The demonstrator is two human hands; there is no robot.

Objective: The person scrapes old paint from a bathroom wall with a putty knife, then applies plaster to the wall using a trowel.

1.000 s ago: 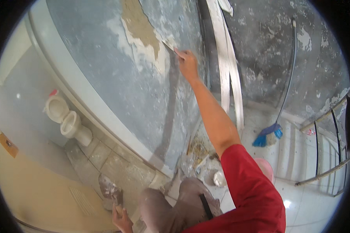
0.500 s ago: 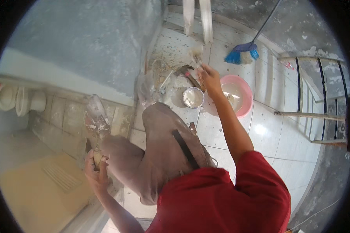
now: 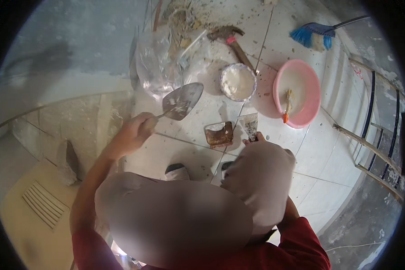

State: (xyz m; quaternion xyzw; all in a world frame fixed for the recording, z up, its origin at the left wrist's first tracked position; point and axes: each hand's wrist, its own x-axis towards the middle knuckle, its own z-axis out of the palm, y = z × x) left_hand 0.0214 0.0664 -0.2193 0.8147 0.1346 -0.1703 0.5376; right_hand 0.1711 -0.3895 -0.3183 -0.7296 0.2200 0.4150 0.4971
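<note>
My left hand (image 3: 130, 135) is closed around the handle of a pointed trowel (image 3: 184, 101), its plaster-smeared blade held above the tiles beside crumpled clear plastic. Partly hidden behind my knee, my right hand (image 3: 255, 140) grips a putty knife (image 3: 249, 124) with a smeared, flared blade. Left of that blade lies a rusty rectangular metal plate (image 3: 219, 134) with white paste on it. Beyond both tools stands a round tub (image 3: 238, 82) of white paste. A pink basin (image 3: 277, 85) on the right holds cloudy liquid and an orange-handled brush (image 3: 288, 105).
A claw hammer (image 3: 236, 43) lies behind the tub, near scattered rubble. Clear plastic sheeting (image 3: 155, 67) is bunched by the left wall. At the far right are a blue broom (image 3: 317, 36) and a ladder-like frame (image 3: 366, 144). A floor grate (image 3: 45, 204) lies lower left.
My left hand has brought the trowel forward and right, over the tiles. My right hand has drawn back from beyond the tub to beside my knee. The view has shifted.
</note>
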